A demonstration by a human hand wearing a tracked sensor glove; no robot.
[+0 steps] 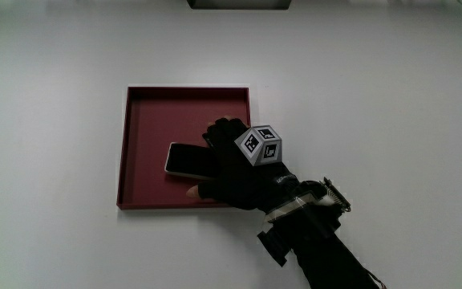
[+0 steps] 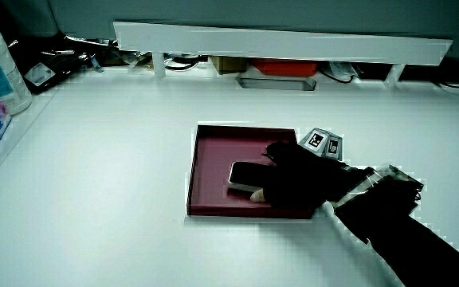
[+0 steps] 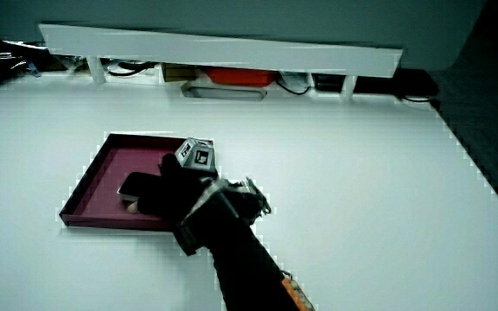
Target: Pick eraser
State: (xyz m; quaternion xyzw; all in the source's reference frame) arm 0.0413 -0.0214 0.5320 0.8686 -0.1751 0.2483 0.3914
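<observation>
Pick not made yet, I'd say. Main view: white desk, and in the middle of the frame the dark red tray, sitting flat. Inside it lies the eraser, a dark slab with a pale edge, still flat on the tray floor in the half nearer the person, and nothing suggests it has been lifted.

The gloved hand is over the eraser's end, covering it. The fingers are spread above the tray floor, farther from the person than the eraser. The thumb tip rests just beside the eraser's near long edge. So the hand straddles it, apparently without clamping. The patterned cube rides on the back of the hand, and the forearm trails off toward the person.

Both side views agree: eraser down in the tray, hand draped over one end.

What's left, by my reckoning, is to squeeze and lift clear of the rim.
</observation>
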